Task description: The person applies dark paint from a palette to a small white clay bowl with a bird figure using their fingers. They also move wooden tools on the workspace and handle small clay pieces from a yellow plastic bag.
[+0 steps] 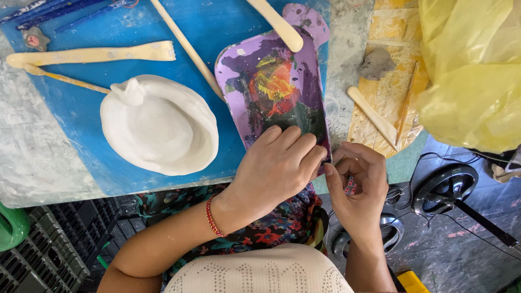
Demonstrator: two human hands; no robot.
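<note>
resting at the near edge of the purple palette, the left hand has its fingers curled, tips meeting the right hand, whose fingers pinch a small patterned piece. left of the palette a white clay bowl sits on the blue mat, wooden tools beyond it. far right, a yellow bag and a grey clay lump.

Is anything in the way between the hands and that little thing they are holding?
No, nothing visible. The left hand and the right hand meet at the lower edge of the purple palette, fingertips together on a small dark object that is mostly hidden. The white clay bowl sits apart, on the blue board.
</note>
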